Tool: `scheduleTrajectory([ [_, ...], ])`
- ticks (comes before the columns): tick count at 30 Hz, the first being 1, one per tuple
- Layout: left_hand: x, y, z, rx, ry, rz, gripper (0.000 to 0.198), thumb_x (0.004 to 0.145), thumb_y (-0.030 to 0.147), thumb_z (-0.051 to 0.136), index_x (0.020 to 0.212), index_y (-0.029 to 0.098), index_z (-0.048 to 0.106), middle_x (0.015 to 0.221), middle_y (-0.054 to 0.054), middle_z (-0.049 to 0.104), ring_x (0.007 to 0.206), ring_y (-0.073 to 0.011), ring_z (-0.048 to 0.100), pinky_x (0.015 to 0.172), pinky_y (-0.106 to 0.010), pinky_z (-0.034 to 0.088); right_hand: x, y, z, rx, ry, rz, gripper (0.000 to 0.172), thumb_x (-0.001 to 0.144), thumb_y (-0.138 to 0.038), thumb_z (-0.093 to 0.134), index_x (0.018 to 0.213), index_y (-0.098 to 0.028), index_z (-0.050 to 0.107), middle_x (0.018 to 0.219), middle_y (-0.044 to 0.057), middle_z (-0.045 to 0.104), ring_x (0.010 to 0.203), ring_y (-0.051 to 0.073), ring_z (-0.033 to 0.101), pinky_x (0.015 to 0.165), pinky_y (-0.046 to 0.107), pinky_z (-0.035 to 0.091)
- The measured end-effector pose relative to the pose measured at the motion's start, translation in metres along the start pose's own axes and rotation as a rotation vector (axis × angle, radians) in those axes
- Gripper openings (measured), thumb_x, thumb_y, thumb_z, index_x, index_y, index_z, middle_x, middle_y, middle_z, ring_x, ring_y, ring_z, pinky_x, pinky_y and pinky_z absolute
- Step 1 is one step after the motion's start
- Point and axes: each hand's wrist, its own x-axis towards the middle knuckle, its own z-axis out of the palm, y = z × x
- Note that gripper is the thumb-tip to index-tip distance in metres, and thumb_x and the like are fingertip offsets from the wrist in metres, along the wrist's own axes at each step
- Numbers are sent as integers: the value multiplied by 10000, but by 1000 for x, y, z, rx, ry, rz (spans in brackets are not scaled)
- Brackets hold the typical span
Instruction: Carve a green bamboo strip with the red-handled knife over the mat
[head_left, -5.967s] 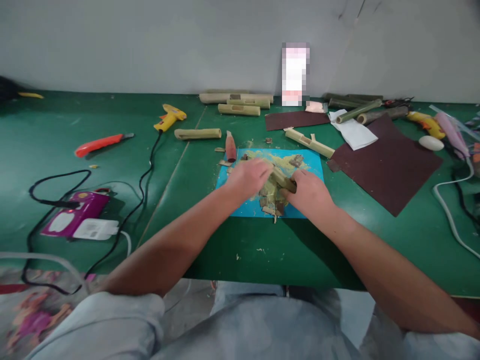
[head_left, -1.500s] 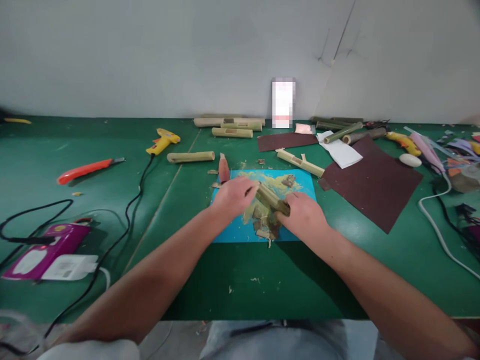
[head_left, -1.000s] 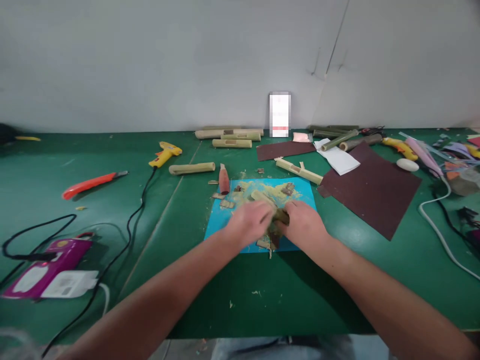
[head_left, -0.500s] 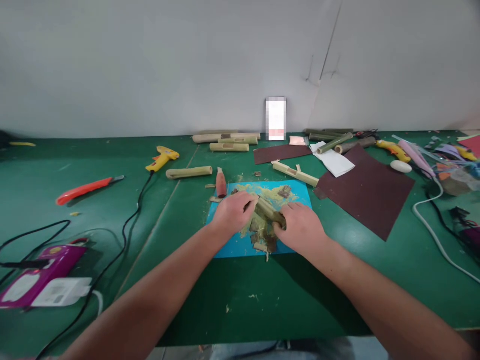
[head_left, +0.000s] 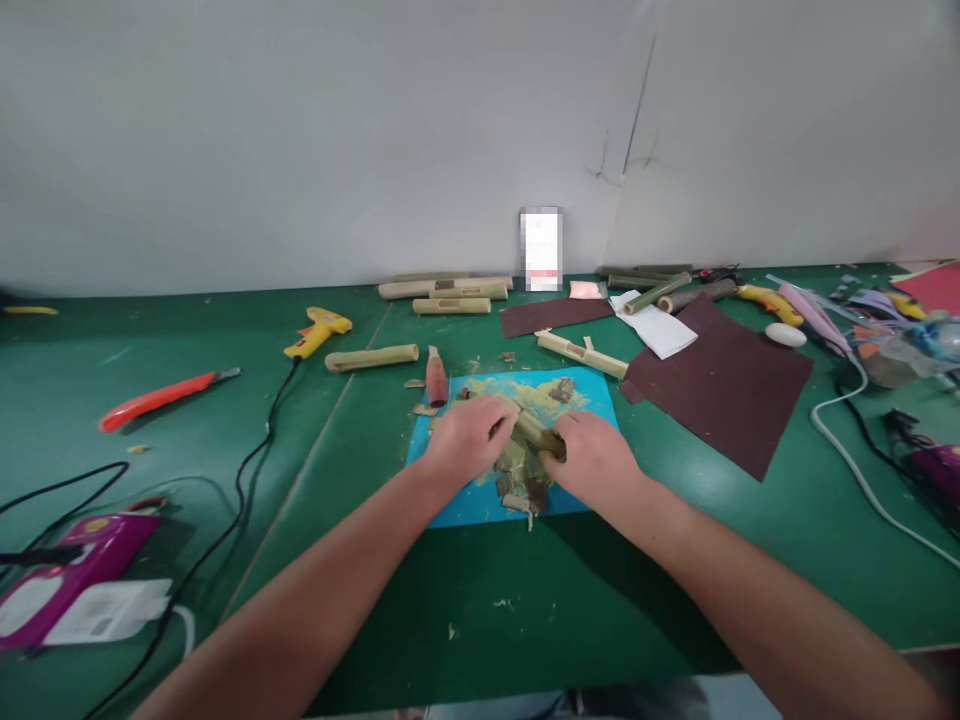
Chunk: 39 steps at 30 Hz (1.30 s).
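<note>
"If the bamboo tube (head_left: 535, 431) marks the clock's centre, with twelve toward the wall (head_left: 300, 150), what lies nearest?"

"Scraps (head_left: 517, 495) at six o'clock, on the blue sheet (head_left: 450, 512). The tube sits over that sheet; the right hand (head_left: 598, 458) pinches its four o'clock end between thumb and fingers. The left hand (head_left: 471, 440) is curled against the ten o'clock end; whether it encloses anything else, I cannot tell."

"Recommended method?"

"In my judgement: right grip firm, its thumb clear of the left's path; left pressure light and even along the length; tube turned between passes, dust (head_left: 517, 384) kept on the sheet."

"Beyond?"

"Red-handled tool (head_left: 436, 385) at ten o'clock, notched bamboo (head_left: 606, 361) at one; neither touches a hand."
</note>
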Motion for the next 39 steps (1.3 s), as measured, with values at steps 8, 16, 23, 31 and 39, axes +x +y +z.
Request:
scheduleTrajectory([
  [8,-1,-7,1,17,-9,-33,212,1005,249,521,986,195,724,918,-51,759,819,-175,701,730,-274,537,1,0,1,18,-5,-12,109,892,-283,612,865,-182,645,886,83,670,844,215,593,716,341,435],
  [16,-1,-9,3,-17,-6,-23,194,1005,242,533,1020,196,722,971,-57,770,887,-195,725,781,-310,565,2,2,1,15,-15,-15,104,898,-283,610,876,-188,647,895,85,669,863,217,598,738,347,455],
  [23,0,-10,7,-13,9,-4,178,1002,244,552,1046,199,718,965,-53,772,901,-201,737,788,-310,574,2,1,1,33,-18,1,103,889,-284,622,855,-189,638,882,80,662,844,214,590,711,342,441],
  [31,1,-8,5,23,-8,-9,183,1004,261,556,1056,201,721,966,-52,774,863,-192,735,736,-283,559,2,1,0,35,-12,-5,100,877,-282,645,823,-201,622,864,72,652,857,216,588,724,343,452],
  [39,1,-8,2,102,24,14,219,1017,252,519,992,180,725,865,-55,738,812,-188,700,726,-291,542,2,3,5,45,8,-11,82,885,-267,631,846,-196,627,910,91,669,917,235,604,780,368,482],
])
